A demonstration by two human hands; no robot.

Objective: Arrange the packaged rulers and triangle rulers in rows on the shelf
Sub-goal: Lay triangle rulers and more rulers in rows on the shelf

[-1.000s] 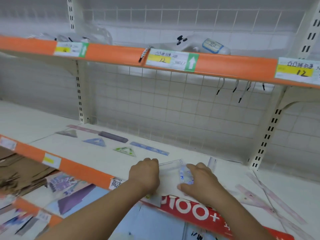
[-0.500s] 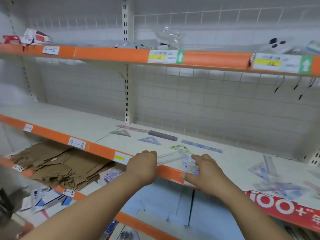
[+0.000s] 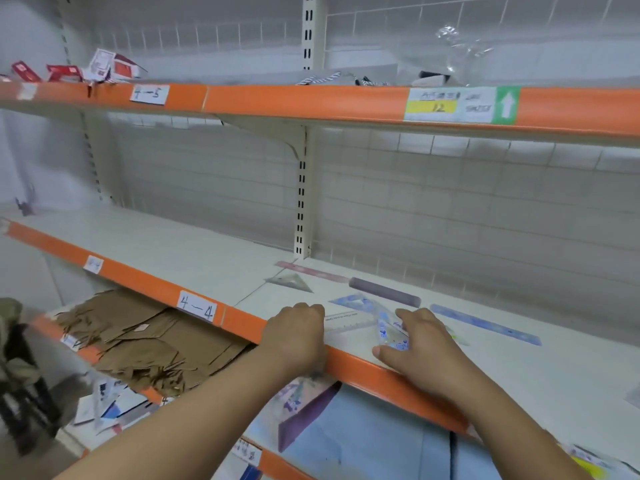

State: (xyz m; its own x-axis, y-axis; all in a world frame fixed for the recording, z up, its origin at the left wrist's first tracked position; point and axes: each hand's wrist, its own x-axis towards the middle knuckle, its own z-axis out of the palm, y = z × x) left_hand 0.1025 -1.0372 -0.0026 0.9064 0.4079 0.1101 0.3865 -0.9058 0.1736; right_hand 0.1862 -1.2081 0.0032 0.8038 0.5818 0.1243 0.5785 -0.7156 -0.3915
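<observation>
Grips the left end of a clear packaged ruler with the left hand, fingers curled down over it, knuckles up, just behind the orange front edge of the middle shelf. Holds a clear triangle ruler, printed in blue, under the bent fingers of the right hand, thumb stretched out to the left along the shelf's front lip. Brings both pieces together low at the shelf front, between the two hands; cannot tell whether resting on the board or just above it, nor whether one pack or two. Further back on the same board, lying flat and apart from one another: a pink ruler near the upright, a grey triangle just in front of it, a dark purple ruler to the right, a blue triangle just behind the held pieces, and a long blue ruler slanting off to the right. On the orange edge left of the left hand, a label reading 4-4. Below, brown cardboard in a loose heap. Above, an upper shelf with a yellow price tag and small red boxes at its far left.
</observation>
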